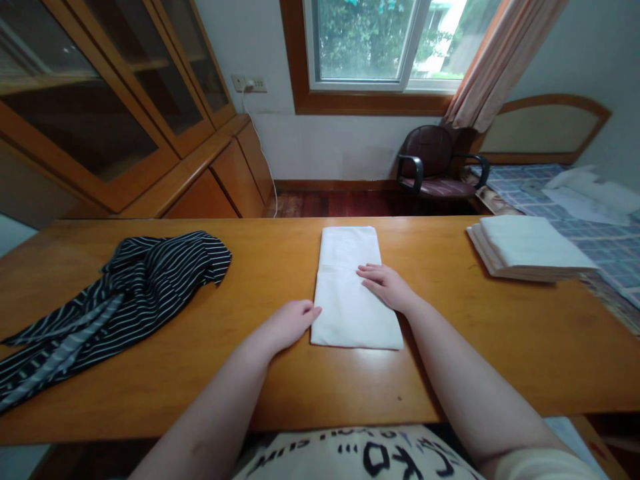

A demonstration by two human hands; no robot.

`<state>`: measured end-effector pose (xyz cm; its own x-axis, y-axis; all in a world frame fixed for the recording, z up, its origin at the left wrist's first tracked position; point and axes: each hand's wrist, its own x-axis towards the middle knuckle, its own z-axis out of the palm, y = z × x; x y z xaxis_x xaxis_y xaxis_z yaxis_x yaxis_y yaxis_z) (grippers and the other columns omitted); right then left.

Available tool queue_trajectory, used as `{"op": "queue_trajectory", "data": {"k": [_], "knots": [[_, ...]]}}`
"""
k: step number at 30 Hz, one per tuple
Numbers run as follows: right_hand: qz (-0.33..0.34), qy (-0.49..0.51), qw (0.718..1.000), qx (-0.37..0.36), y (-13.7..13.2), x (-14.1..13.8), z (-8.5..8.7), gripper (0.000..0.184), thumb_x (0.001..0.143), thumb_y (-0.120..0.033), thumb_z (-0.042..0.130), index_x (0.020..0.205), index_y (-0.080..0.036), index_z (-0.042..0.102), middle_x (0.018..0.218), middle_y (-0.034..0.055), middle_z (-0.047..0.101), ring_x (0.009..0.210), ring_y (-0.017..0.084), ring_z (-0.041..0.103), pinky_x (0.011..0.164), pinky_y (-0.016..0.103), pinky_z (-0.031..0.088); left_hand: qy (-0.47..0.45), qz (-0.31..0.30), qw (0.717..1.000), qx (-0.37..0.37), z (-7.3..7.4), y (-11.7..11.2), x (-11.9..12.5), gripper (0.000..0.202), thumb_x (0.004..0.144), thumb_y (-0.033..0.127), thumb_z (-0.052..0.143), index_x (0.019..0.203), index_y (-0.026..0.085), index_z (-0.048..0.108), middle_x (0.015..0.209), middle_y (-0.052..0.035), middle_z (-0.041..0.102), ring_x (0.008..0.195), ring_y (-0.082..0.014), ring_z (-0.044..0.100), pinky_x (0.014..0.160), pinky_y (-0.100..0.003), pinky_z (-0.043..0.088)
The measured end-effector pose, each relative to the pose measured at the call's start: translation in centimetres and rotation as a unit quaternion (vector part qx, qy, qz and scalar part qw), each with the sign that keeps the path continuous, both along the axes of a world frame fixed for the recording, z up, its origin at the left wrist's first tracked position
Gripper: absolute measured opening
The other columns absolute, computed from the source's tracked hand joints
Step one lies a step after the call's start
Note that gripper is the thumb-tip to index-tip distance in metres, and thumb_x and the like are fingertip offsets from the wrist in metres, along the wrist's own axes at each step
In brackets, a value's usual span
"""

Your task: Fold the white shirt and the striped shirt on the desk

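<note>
A white cloth (pixel 345 287), folded into a long, narrow rectangle, lies flat on the wooden table in front of me. At its left edge, my left hand (pixel 294 323) has its fingers curled in, with the thumb on the cloth's border; the fingertips are partly hidden. My right hand (pixel 387 287) lies flat on the cloth's right side, its fingers stretched out toward the middle. A faint crease runs across the cloth near the right fingertips.
A black garment with white stripes (pixel 165 273) lies crumpled on the table (pixel 270 260) at left. Several folded white cloths (pixel 530 243) are stacked at the far right. Beyond the table stand a glass-door cabinet (pixel 170 153), an office chair (pixel 435 163) and a bed (pixel 510 193).
</note>
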<state>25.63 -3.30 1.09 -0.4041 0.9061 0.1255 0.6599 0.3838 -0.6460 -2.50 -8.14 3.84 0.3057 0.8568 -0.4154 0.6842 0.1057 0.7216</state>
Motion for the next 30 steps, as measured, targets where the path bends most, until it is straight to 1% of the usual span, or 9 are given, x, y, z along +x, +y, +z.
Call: {"op": "queue_trajectory", "data": {"k": [4,8,13,17,20,23,25,28,30], "knots": [[-0.007,0.001,1.0,-0.004,-0.1,0.0,0.2,0.035,0.091,-0.038,0.049,0.12,-0.026,0.065,0.128,0.0034,0.061,0.125,0.023,0.05,0.107,0.044,0.037,-0.09,0.039,0.982,-0.161,0.1,-4.2,-1.0,0.032,0.081,0.052,0.046,0.081,0.02,0.051,0.061,0.0032,0.059,0.039,-0.0086,0.039,0.042,-0.022,0.027],[-0.009,-0.001,1.0,-0.005,0.0,-0.1,0.1,0.035,0.091,-0.038,0.049,0.12,-0.026,0.066,0.128,0.0026,0.061,0.125,0.022,0.05,0.107,0.044,0.036,-0.11,0.1,0.98,-0.132,-0.2,-6.0,-0.7,0.035,0.075,0.053,0.052,0.082,0.019,0.052,0.064,0.0025,0.06,0.041,-0.0086,0.045,0.044,-0.022,0.032],[-0.013,-0.003,1.0,-0.005,-0.1,-0.2,0.2,0.035,0.091,-0.038,0.049,0.119,-0.027,0.066,0.128,0.0031,0.061,0.125,0.023,0.05,0.107,0.045,0.036,-0.114,0.104,0.982,-0.109,-0.9,-5.6,0.1,0.033,0.077,0.051,0.049,0.078,0.018,0.054,0.075,0.0001,0.064,0.044,-0.0091,0.05,0.049,-0.024,0.037],[-0.009,-0.008,1.0,-0.007,-0.1,-0.2,0.2,0.035,0.091,-0.037,0.05,0.12,-0.027,0.065,0.129,0.0028,0.06,0.126,0.022,0.049,0.108,0.044,0.035,-0.049,0.088,0.991,-0.092,-1.1,-5.1,0.2,0.025,0.078,0.042,0.05,0.066,0.02,0.049,0.061,0.0016,0.06,0.047,-0.0127,0.055,0.051,-0.024,0.037],[-0.003,-0.019,1.0,-0.004,0.0,-0.1,0.1,0.035,0.09,-0.036,0.051,0.121,-0.026,0.065,0.129,0.0032,0.06,0.126,0.022,0.049,0.108,0.044,0.035,0.007,0.057,0.995,-0.08,-0.3,-5.0,-0.1,0.023,0.079,0.038,0.05,0.065,0.02,0.049,0.06,0.0005,0.061,0.052,-0.0156,0.06,0.053,-0.025,0.038],[-0.003,-0.034,0.999,0.002,0.1,-0.1,-0.1,0.035,0.09,-0.036,0.052,0.122,-0.027,0.064,0.13,0.0024,0.06,0.126,0.023,0.049,0.108,0.045,0.034,0.116,0.02,0.993,-0.032,1.9,-4.4,-0.2,0.027,0.082,0.041,0.049,0.064,0.02,0.054,0.064,-0.0033,0.064,0.059,-0.0199,0.062,0.055,-0.028,0.038],[-0.003,-0.044,0.999,0.004,0.1,-0.1,-0.3,0.035,0.09,-0.036,0.053,0.123,-0.029,0.063,0.131,0.0015,0.059,0.126,0.023,0.048,0.108,0.046,0.033,0.197,0.019,0.979,0.044,3.6,-3.6,0.6,0.031,0.086,0.042,0.045,0.069,0.02,0.06,0.071,-0.0065,0.067,0.067,-0.023,0.063,0.059,-0.03,0.04],[-0.006,-0.058,0.998,0.01,0.1,-0.2,-0.5,0.035,0.09,-0.036,0.052,0.123,-0.03,0.062,0.132,0.0008,0.058,0.127,0.023,0.048,0.108,0.047,0.032,0.214,-0.005,0.961,0.174,5.1,-1.9,3.1,0.031,0.09,0.037,0.041,0.099,0.019,0.064,0.103,-0.0106,0.069,0.094,-0.0251,0.064,0.077,-0.034,0.046],[-0.006,-0.062,0.998,0.015,0.0,-0.2,-0.5,0.035,0.09,-0.036,0.052,0.124,-0.03,0.062,0.132,0.0003,0.058,0.127,0.023,0.047,0.109,0.047,0.032,0.191,-0.09,0.951,0.225,4.5,-0.7,5.2,0.04,0.09,0.037,0.042,0.121,0.016,0.058,0.129,-0.0136,0.059,0.119,-0.0256,0.054,0.097,-0.035,0.04]]}}
